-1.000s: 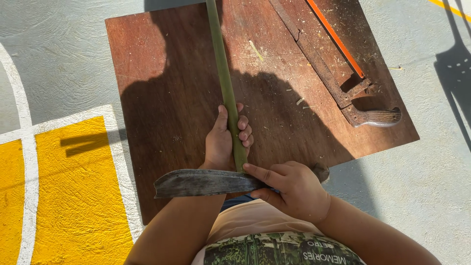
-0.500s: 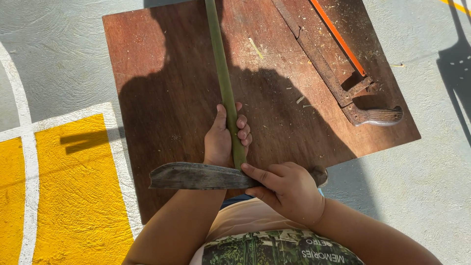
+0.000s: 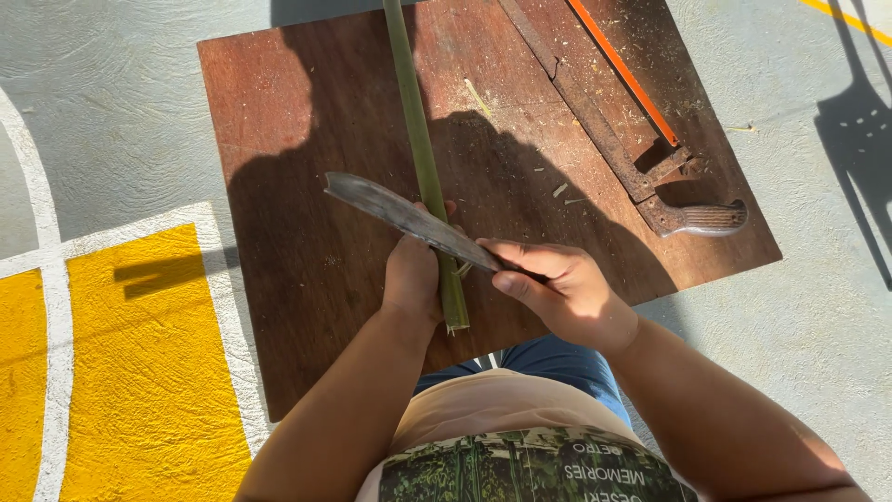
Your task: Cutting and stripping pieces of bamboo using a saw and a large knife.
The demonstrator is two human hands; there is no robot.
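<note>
Left hand (image 3: 413,276) wraps around the near end of a long green bamboo strip (image 3: 420,149), pinning it to a reddish-brown wooden board (image 3: 297,139) laid on the ground. Right hand (image 3: 557,293) is closed around the handle of a broad, dull-grey knife (image 3: 409,220), whose blade slants up and to the left across the strip, just above the left hand's knuckles. The strip runs straight up the middle of the board and out past the top of the frame; its cut end shows just below the left hand, short of the board's near edge.

At the board's right side lies a hacksaw (image 3: 641,139) with an orange blade, a rusted frame and a ribbed wooden handle, well apart from both hands. Sawdust and pale slivers are scattered between the saw and the strip. To the left of the strip the board is bare and lies partly in the person's shadow, leaving room there for the blade to swing.

Around the board is a grey concrete floor (image 3: 111,112) in hard sunlight. At lower left a yellow painted block (image 3: 139,372) bordered by white lines (image 3: 42,214) runs up to the board's left edge. At upper right, a thin yellow stripe crosses the corner.
</note>
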